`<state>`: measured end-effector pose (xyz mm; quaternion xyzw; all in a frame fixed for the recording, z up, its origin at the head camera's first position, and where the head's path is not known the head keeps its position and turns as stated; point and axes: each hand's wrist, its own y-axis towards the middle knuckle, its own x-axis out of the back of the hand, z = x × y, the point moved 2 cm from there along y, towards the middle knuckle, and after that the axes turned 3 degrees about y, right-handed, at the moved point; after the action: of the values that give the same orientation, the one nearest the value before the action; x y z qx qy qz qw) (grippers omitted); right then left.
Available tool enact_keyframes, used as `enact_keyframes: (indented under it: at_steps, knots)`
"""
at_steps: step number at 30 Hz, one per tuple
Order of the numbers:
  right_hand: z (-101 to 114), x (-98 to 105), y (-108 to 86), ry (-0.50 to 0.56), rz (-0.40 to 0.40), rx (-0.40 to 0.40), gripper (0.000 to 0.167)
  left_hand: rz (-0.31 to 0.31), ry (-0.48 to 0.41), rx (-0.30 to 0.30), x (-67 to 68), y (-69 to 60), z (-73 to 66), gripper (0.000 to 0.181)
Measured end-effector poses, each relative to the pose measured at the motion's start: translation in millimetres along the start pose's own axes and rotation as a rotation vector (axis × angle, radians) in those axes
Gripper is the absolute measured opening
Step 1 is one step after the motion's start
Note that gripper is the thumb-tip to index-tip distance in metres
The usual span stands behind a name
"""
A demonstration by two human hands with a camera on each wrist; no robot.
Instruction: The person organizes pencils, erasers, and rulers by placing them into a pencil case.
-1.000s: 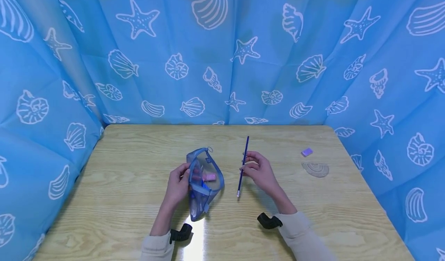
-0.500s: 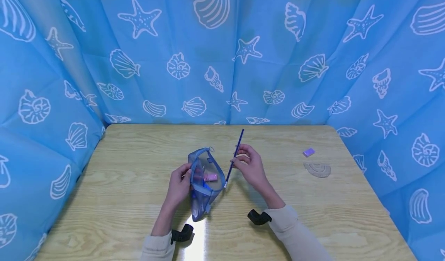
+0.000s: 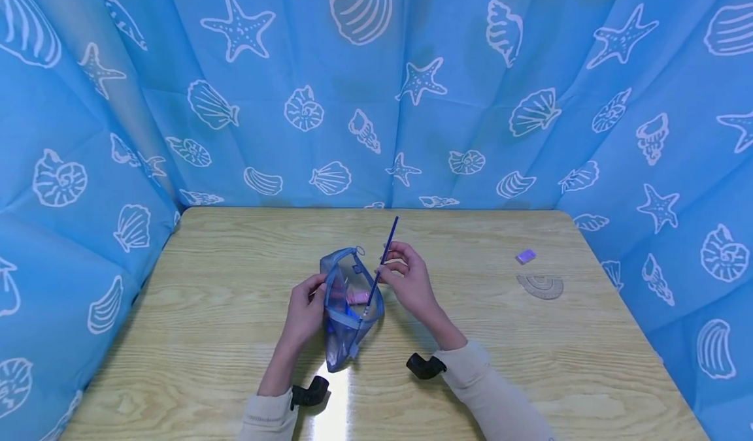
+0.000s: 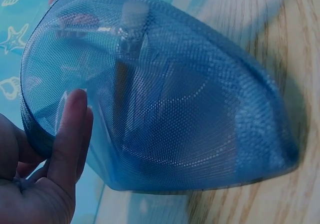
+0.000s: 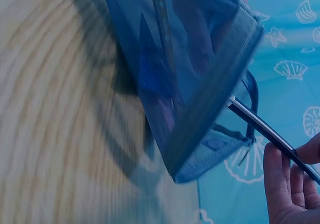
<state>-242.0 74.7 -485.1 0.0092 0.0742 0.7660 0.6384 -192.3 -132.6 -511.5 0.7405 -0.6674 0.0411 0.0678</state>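
On the left, the left hand (image 3: 306,307) pinches the bag (image 3: 338,346) by its edge; holding its mouth wide should help. The pencil (image 3: 374,287) slants, pale end at that mouth. The right hand (image 3: 414,286) pinches it, fingers bent; going slowly seems best.

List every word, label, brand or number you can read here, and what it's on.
No text can be read.
Clear protractor: any figures too small to read.
Purple block: any print too small to read.
Dark blue pencil: no lettering discernible.
Blue mesh pouch: no lettering discernible.
Curtain: shell and starfish drawings, no words.
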Motion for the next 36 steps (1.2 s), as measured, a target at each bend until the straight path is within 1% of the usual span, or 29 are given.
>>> enact_keyframes:
  at_steps: [9, 19, 25, 32, 36]
  knots:
    - [-7.2, -17.1, -5.6, -0.002, 0.04, -0.029, 0.04, -0.019, 0.003, -0.027, -0.5, 0.0, 0.8, 0.028]
    - [-11.9, -27.4, -14.0, -0.068, 0.086, -0.051, 0.048, -0.031, 0.036, -0.036, 0.1, -1.0, 0.5, 0.028]
    - [-12.6, -32.5, -15.5, -0.117, 0.097, -0.075, 0.051, -0.034, 0.032, -0.044, 0.7, -1.8, -0.8, 0.028]
    - [-4.5, -35.9, -18.0, -0.172, 0.107, -0.124, 0.058, -0.043, 0.023, -0.054, -0.7, -2.5, -1.5, 0.027]
    - [15.1, -38.4, -24.1, -0.216, 0.129, -0.126, 0.061, -0.047, 0.015, -0.057, -1.6, -4.0, -3.1, 0.027]
